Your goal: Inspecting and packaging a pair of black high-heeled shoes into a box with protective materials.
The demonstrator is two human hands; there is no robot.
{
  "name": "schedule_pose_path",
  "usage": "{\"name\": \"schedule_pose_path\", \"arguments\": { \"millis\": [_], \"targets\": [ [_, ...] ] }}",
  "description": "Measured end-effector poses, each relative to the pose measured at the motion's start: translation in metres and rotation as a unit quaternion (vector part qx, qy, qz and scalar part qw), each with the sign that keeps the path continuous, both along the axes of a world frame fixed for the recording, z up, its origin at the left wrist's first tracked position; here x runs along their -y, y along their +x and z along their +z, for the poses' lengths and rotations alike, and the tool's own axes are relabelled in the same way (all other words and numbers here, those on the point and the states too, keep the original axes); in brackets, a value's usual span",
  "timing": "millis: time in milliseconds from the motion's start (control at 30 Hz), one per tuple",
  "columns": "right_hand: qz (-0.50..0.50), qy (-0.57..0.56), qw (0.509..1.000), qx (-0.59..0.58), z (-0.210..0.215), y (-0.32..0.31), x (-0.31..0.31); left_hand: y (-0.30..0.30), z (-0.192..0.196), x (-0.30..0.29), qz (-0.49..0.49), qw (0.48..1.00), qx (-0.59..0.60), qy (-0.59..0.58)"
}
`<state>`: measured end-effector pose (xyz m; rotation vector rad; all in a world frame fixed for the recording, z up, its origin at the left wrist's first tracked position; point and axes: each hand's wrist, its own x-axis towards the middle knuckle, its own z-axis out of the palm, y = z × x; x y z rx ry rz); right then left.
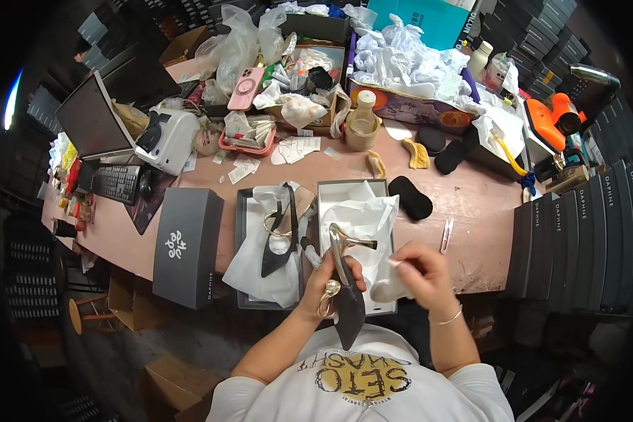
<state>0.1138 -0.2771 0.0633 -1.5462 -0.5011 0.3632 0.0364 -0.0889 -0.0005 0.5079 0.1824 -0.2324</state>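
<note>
A long, pinkish-brown desk (475,271) stood above a dark grey floor (112,355). A light-brown wooden stool (76,316) occupied the left side. A narrow, bright white light (11,98) showed at far left.

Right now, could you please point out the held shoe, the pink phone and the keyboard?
Held shoe (348,304), head view: on its dark front part.
Pink phone (246,88), head view: on its back.
Keyboard (117,183), head view: middle of its keys.
</note>
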Motion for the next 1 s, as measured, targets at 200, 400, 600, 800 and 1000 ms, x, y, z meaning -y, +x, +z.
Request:
{"name": "schedule_pose_path", "arguments": {
  "millis": [200, 400, 600, 800, 1000],
  "targets": [
    [-0.004, -0.061, 0.992, 0.114, -0.013, -0.036, -0.041, -0.008, 0.006, 0.008, 0.073, 0.992, -0.098, 0.044],
    [0.024, -0.068, 0.996, 0.061, -0.024, -0.022, -0.044, -0.010, -0.012, -0.005, 0.064, 0.994, -0.083, 0.037],
    [-0.054, -0.124, 0.984, 0.116, 0.024, 0.105, -0.046, -0.001, -0.029, -0.020, 0.064, 0.995, -0.080, -0.018],
    [-0.111, -0.160, 0.923, 0.333, 0.008, 0.245, -0.091, 0.010, -0.025, -0.020, 0.074, 0.995, -0.067, -0.002],
    [-0.129, -0.299, 0.826, 0.460, -0.031, 0.288, -0.123, 0.010, -0.026, -0.025, 0.076, 0.994, -0.078, 0.014]
  ]
}}
